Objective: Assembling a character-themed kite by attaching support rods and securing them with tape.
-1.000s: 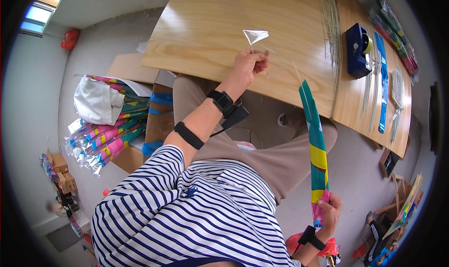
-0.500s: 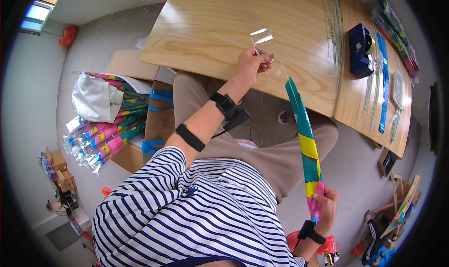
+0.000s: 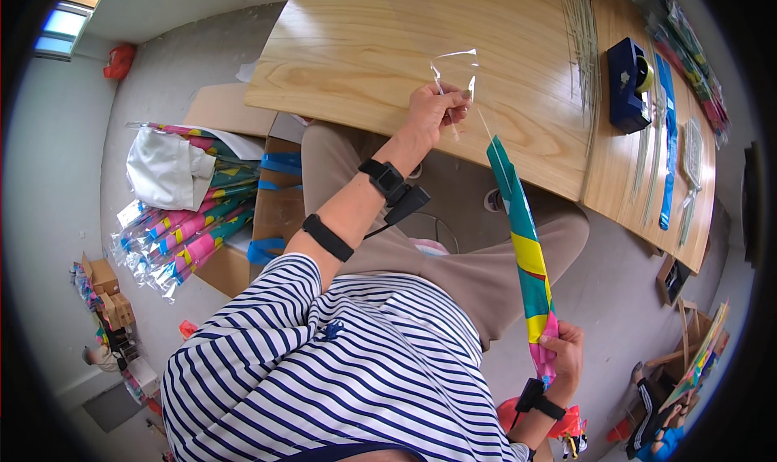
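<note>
My left hand (image 3: pixel 439 110) pinches a long clear plastic sleeve (image 3: pixel 454 56) above the table's near edge, with the sleeve's upper end spread above the fingers. Its lower part is hard to see against the background. In my right hand (image 3: pixel 564 353) is the pink lower end of a long, narrow, rolled bundle (image 3: pixel 530 256) in green, yellow and pink. The bundle slants up and left across my right knee. From its green tip a thin pale stick reaches toward the sleeve, close to my left fingers. I cannot tell whether the stick is inside the sleeve.
The wooden table (image 3: pixel 364 49) carries thin sticks (image 3: pixel 580 49), a dark blue tape dispenser (image 3: pixel 627 86) and a blue strip (image 3: pixel 668 146). Wrapped colourful bundles (image 3: pixel 182 243) lie on cardboard at my left, partly under a white cloth (image 3: pixel 166 171). Another person (image 3: pixel 660 425) is at lower right.
The bundle's green tip has swung slightly left toward my left hand. The sleeve's upper end has spread wider, and my left hand has shifted a little left.
</note>
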The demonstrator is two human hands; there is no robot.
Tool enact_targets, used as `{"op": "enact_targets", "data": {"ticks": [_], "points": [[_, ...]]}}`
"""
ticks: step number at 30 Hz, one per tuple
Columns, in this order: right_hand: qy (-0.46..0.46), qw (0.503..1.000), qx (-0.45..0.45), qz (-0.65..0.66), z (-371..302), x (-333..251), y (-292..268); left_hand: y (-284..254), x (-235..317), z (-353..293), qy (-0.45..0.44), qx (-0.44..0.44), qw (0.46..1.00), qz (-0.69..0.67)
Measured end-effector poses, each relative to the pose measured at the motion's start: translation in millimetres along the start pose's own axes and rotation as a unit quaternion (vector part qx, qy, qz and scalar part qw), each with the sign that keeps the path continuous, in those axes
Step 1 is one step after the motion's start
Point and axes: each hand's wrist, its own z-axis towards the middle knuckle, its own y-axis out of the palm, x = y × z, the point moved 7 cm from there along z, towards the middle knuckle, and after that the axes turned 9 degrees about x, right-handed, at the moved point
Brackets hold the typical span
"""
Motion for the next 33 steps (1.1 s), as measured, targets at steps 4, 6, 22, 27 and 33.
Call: {"op": "enact_targets", "data": {"ticks": [4, 6, 22, 27, 33], "points": [[0.001, 1.000, -0.001, 0.025, -0.7, 3.0, -2.0, 3.4, 3.7, -2.7, 0.029, 0.011, 0.999, 0.018], [-0.001, 1.000, -0.004, 0.001, 0.8, 4.0, -2.4, 4.2, 5.1, -3.4, 0.045, 0.012, 0.999, 0.027], [0.018, 0.999, -0.024, -0.035, -8.6, 0.6, -1.9, 3.8, 17.4, -7.1, 0.147, -0.006, 0.987, 0.064], [0.006, 1.000, 0.005, 0.020, -6.2, 0.0, 3.3, 3.7, 16.2, -9.6, 0.150, -0.013, 0.986, 0.071], [0.013, 0.999, -0.028, 0.008, -1.5, -0.6, 6.6, 3.1, 11.4, -10.3, 0.137, -0.028, 0.986, 0.090]]}}
